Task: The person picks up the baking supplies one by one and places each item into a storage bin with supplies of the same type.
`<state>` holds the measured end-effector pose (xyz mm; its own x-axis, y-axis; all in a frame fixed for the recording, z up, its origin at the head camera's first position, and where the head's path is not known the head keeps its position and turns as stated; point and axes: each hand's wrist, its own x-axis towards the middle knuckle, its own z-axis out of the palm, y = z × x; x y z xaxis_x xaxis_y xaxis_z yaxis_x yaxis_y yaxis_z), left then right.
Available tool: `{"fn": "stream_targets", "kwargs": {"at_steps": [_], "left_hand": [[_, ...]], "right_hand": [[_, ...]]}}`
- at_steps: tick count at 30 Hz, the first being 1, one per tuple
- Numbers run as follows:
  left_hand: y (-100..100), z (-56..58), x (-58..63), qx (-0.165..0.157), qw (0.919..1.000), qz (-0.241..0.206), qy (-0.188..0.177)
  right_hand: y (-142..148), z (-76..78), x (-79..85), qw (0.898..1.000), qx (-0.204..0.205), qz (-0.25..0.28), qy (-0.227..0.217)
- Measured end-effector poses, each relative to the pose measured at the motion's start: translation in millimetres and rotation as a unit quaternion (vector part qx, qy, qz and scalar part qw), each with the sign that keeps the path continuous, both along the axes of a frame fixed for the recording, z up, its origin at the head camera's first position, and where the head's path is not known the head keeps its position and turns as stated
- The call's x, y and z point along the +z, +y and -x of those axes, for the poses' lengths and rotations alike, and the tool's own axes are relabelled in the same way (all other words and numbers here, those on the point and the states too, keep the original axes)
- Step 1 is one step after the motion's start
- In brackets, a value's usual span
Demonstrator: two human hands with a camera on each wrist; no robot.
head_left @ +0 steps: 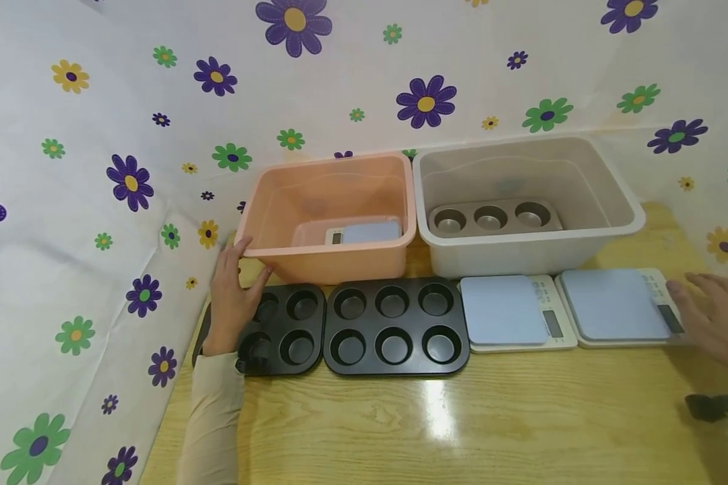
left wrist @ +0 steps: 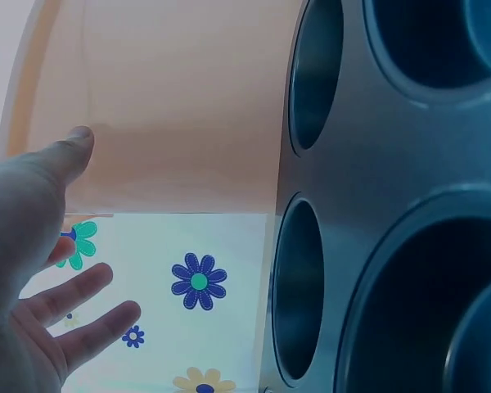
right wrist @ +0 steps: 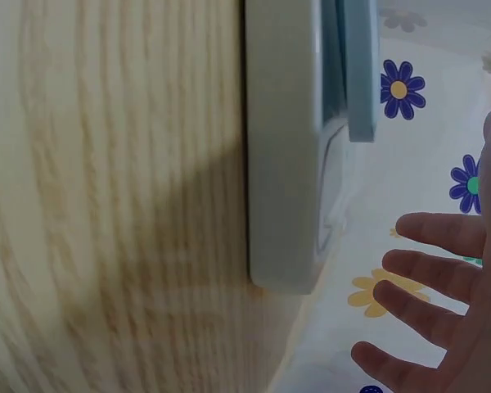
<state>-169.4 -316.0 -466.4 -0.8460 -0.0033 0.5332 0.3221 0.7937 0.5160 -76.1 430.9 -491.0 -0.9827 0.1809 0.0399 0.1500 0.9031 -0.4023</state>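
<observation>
My left hand is at the front left corner of a peach plastic bin, above a black muffin tin. Its fingers are spread in the left wrist view; whether they touch the bin is unclear. Inside that bin lies a kitchen scale. My right hand hovers beside the right end of a second kitchen scale, its fingers apart and holding nothing. Left of that scale lies another kitchen scale, next to a second black muffin tin.
A beige bin stands right of the peach one, with a brown muffin tin inside. Both bins are at the back of the wooden table, against a flowered cloth. The tins and scales form a row in front of them.
</observation>
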Motion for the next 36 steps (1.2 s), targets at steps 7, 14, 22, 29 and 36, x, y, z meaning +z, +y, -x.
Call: {"fn": "stream_targets", "kwargs": {"at_steps": [7,14,22,29,36], "left_hand": [[2,1.8,-4.3,-0.005,0.9998,-0.008,0.017],[4,3.9,-8.9,-0.005,0.9997,-0.02,0.008],[7,3.6,-10.7,-0.002,0.9997,-0.022,-0.001],[8,4.2,-14.7,-0.003,0.9997,-0.026,0.005],[8,4.4,-16.6,0.001,0.9995,-0.029,0.012]], "right_hand": [[-1,1.6,-4.4,0.999,0.011,-0.024,-0.023],[0,-1.8,-11.7,0.999,0.018,-0.02,-0.039],[-4,-7.4,-15.6,0.998,-0.005,-0.01,-0.058],[-4,-9.6,-19.0,0.999,0.003,0.01,-0.044],[-14,-9.6,-22.5,1.0,-0.003,0.007,-0.019]]}}
